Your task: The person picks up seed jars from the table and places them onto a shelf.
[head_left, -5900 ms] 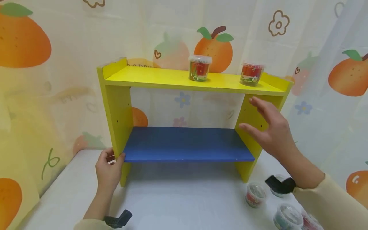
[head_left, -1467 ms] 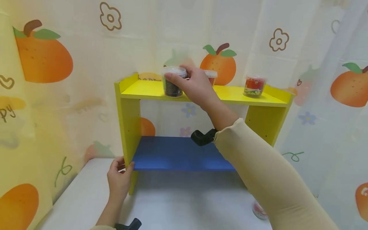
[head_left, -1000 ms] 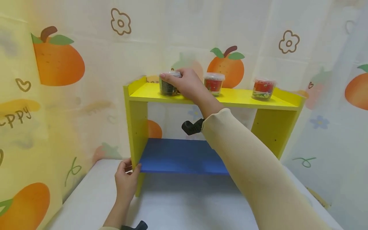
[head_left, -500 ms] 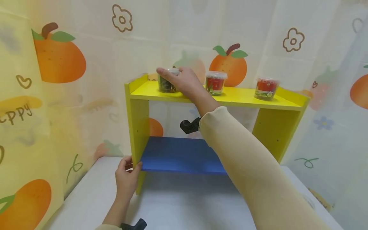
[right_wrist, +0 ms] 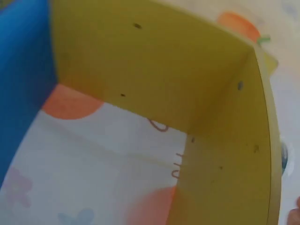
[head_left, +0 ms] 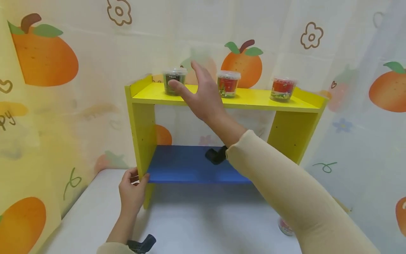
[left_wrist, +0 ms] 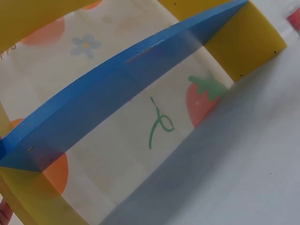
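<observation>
Well, the dark-labelled tub [head_left: 174,76] stands upright near the left end of the yellow top board [head_left: 252,97], and by the look of it its placing is as good as done. Your right hand [head_left: 204,93] is next to it, fingers spread and gripping nothing; your thumb crosses in front of the tub, and you cannot tell from here whether it touches.

Along the same board stand the middle red-labelled tub [head_left: 227,84], just beside your right hand, and the right red-labelled tub [head_left: 282,90], near the far end. Both are upright and apart from each other, so count three tubs up as the finished part.

Lower down, your left hand [head_left: 132,190] grips the front edge of the left side panel [head_left: 137,137], thumb on the near face at about the level of the blue shelf [head_left: 187,167], probably to steady the unit.

As for what is left, one more tub [head_left: 286,228] sits on the white table [head_left: 184,218], partly hidden behind your right sleeve [head_left: 279,176]. Whether it belongs up there too, or others lie behind your arm, you cannot tell.
</observation>
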